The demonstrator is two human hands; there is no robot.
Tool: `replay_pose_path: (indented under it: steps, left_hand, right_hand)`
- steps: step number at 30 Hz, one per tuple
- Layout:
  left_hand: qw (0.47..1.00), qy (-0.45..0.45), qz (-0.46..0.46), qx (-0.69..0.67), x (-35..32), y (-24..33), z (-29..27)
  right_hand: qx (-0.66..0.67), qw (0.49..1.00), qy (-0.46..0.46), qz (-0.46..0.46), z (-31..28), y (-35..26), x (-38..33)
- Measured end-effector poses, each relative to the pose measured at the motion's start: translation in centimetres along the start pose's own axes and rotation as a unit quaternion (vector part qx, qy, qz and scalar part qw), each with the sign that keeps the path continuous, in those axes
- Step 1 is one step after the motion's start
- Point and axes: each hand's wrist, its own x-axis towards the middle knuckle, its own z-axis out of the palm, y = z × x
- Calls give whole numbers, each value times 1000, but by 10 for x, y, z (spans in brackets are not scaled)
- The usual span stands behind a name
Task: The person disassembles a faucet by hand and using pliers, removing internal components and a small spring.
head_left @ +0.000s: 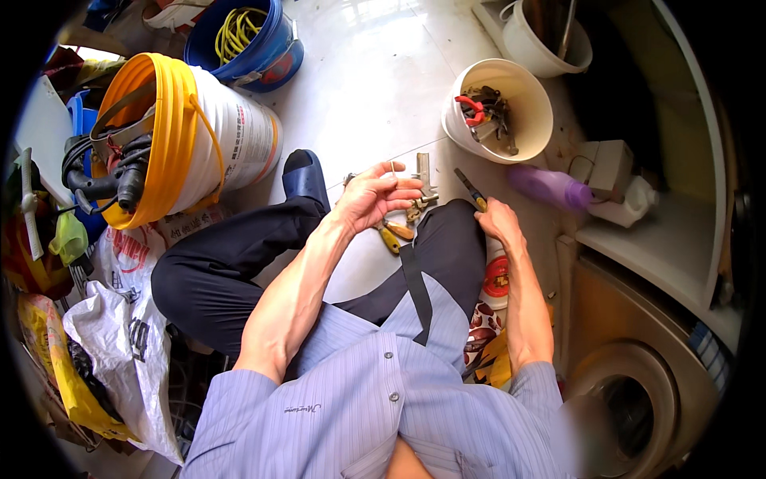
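Observation:
My left hand (375, 198) is held palm up above the floor between my knees. Its thumb and fingertips pinch a small, thin, pale piece (392, 170), too small to name. Over by my right knee, my right hand (501, 221) grips a slim hand tool (471, 189) with a dark shaft and some yellow on its handle; the exact kind is unclear. On the floor just past my left fingers lie a metal bar (423, 166) and some brassy metal parts (418, 209). Nearer to me, partly behind my left hand, is a yellow-handled tool (389, 239).
A white bucket of tools (453, 120) stands ahead on the right, near a purple bottle (550, 189). To the left are a yellow-rimmed bucket (179, 120) with a power tool and a blue bucket (279, 68). A front-loading washing machine (586, 319) stands close on my right.

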Motion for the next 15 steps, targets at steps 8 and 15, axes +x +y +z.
replay_pose_path:
  steps: [8,15]
  left_hand:
    - [959,-122,-73,-244,-45,-17,45]
    - [972,-18,-49,-230,-76,-12,82]
  right_hand:
    - [32,989,144,6,54,52,50]
    - [-8,979,201,-41,83,83,60]
